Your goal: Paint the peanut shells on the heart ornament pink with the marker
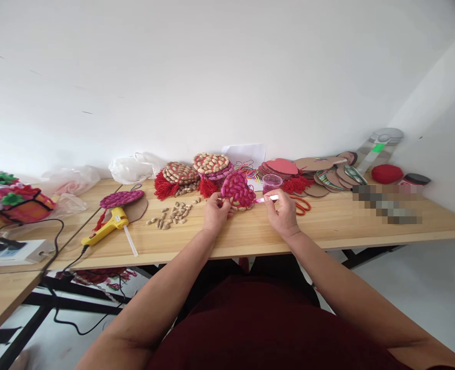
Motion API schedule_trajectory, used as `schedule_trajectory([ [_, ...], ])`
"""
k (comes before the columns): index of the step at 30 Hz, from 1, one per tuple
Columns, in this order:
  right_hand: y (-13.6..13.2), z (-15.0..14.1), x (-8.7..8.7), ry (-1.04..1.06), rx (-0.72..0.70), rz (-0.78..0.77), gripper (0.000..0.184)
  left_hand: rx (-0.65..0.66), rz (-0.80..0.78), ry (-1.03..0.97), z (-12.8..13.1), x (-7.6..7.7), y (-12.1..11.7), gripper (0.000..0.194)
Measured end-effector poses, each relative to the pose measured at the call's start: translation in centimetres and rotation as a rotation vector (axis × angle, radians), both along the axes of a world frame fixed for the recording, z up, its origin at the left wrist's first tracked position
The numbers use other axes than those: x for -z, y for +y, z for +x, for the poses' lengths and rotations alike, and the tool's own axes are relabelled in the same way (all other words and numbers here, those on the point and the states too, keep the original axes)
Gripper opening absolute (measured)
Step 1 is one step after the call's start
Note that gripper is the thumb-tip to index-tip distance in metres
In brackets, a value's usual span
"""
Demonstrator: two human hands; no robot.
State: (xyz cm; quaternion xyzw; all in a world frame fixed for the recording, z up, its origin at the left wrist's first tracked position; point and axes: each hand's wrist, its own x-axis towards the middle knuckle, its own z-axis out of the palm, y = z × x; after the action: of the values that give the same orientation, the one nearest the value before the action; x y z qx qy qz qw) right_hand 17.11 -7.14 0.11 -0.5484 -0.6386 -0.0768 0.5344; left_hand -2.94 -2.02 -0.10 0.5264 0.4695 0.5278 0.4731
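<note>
My left hand (215, 213) grips the left edge of a peanut-shell disc (238, 189), tilted up off the table. Most of its shells are magenta; some along the lower edge stay tan. In my right hand (281, 215) is a paintbrush (271, 198) with a white handle, its pink bristles at the disc's right edge. Just behind that hand stands a clear plastic cup (272, 180) holding pinkish-purple liquid. Orange-handled scissors (302, 206) lie to its right, partly hidden. Loose peanuts (176, 213) are scattered left of my left hand.
A yellow glue gun (107, 228) rests at the left beside a magenta disc (121, 199), its cord running to a power strip (17, 253). Tasselled peanut discs (211, 163) stand by the wall. Cardboard pieces (315, 164) and red yarn (386, 173) are at the right.
</note>
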Motion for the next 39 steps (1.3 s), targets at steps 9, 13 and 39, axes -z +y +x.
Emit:
schedule_trajectory([
  [9, 0.1, 0.3, 0.2, 0.013, 0.008, -0.002, 0.012, -0.008, -0.045, -0.025, 0.1, 0.1, 0.2, 0.011],
  [13, 0.2, 0.3, 0.2, 0.015, 0.002, -0.003, 0.012, -0.011, -0.054, -0.027, 0.1, 0.0, 0.2, 0.011],
  [39, -0.7, -0.9, -0.7, 0.031, -0.291, -0.045, 0.01, -0.017, -0.045, -0.031, 0.0, 0.3, 0.3, 0.012],
])
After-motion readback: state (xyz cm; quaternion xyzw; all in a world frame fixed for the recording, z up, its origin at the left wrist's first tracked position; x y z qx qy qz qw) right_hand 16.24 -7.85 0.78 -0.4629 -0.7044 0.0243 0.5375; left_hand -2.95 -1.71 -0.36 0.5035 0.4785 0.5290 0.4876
